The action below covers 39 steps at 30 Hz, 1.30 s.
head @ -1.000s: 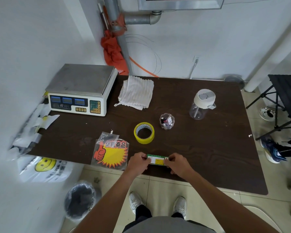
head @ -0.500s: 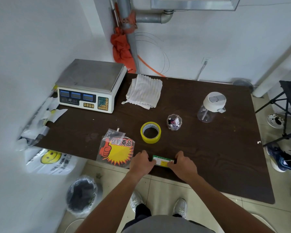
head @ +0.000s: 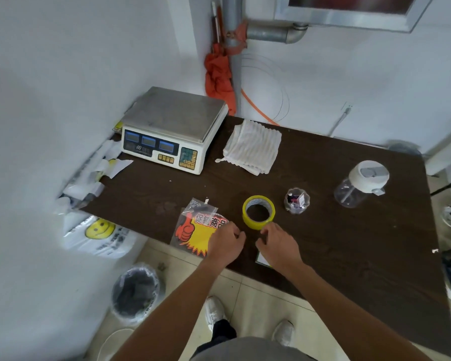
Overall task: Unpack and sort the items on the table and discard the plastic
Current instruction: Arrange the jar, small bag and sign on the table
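- Here, both bare arms are reaching forward from the bottom of the view, crossing the near edge of the dark brown surface [head: 349,243]. The two hands are sitting close together, side by side, with a small gap between them.
- The left hand [head: 225,243] is lying palm down over the right edge of the sticker pack [head: 193,227]. The pack is a clear plastic bag with a red thumb and a yellow star shape inside. The fingers [head: 238,234] of this hand are curling inward toward the right, and I cannot tell if they are pinching anything.
- The right hand [head: 277,244] is facing palm down too. Its fingers are bending loosely, and their tips are sitting just in front of the yellow tape roll [head: 258,211]. Nothing is showing inside them.
- A small green-edged card [head: 261,259] is lying flat near the front edge, mostly hiding under the right wrist.
- The yellow tape roll is lying flat with its hole facing up, between the sticker pack and a small clear jar [head: 296,201] that is holding little dark things.
- Further back, a clear bottle [head: 359,186] with a white lid is standing at the right, and a folded white towel [head: 253,147] is lying in the middle. A weighing scale [head: 172,128] is sitting in the far left corner.
- Down on the floor at the left, a round bin [head: 136,293] with a dark bag inside is standing. A white smiley bag [head: 99,235] is hanging beside the left edge.
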Motion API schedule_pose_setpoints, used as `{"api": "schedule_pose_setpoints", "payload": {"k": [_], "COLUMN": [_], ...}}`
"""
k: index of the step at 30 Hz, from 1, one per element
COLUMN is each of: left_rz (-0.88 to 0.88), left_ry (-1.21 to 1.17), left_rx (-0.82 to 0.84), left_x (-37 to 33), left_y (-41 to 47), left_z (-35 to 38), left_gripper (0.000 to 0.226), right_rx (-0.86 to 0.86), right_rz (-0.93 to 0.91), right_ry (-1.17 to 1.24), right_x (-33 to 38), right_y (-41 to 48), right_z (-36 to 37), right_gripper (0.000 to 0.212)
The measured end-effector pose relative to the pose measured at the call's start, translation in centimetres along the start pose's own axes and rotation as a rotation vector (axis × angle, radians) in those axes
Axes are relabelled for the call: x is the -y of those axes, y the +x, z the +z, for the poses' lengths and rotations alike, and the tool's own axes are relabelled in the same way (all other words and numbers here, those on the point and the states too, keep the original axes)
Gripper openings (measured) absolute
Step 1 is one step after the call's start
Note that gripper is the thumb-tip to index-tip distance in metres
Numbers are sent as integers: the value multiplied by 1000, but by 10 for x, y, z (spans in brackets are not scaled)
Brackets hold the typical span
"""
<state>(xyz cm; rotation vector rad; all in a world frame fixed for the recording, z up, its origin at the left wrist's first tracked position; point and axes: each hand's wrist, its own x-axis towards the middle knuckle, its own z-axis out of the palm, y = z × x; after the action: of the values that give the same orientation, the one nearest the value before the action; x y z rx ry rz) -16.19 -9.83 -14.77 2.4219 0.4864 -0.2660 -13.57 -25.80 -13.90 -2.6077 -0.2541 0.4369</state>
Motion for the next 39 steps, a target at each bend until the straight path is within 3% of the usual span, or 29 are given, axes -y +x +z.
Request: {"api": "schedule_pose_setpoints", "payload": {"k": [5,15,20,25,30,36,39], "left_rz": [-7,-230,-194,-138,-97,-31,-82], "left_ry": [20,61,123,201,170,39,-124], "left_rx": [-89,-123,-12,21,9,-76,-33], "left_x": [29,80,88,98,102,105,104], "left_y": [15,59,82,90,93,93,92], "left_z": [-32,-81,-85,-84,-85,-83,-81], "left_gripper": [23,45,65,56,44,23,14], "right_rx": [67,232,341,434,417,348,340], "right_rz": [-53,2,146,296,446,500,510], "right_ry": [20,123,428,651,787,899,948], "right_x": [29,68,100,124,135,134,128], "right_y": [16,38,53,60,71,76,75], "right_z": [6,36,45,53,65,63,62], "right_gripper": [17,18,22,23,32,36,38]}}
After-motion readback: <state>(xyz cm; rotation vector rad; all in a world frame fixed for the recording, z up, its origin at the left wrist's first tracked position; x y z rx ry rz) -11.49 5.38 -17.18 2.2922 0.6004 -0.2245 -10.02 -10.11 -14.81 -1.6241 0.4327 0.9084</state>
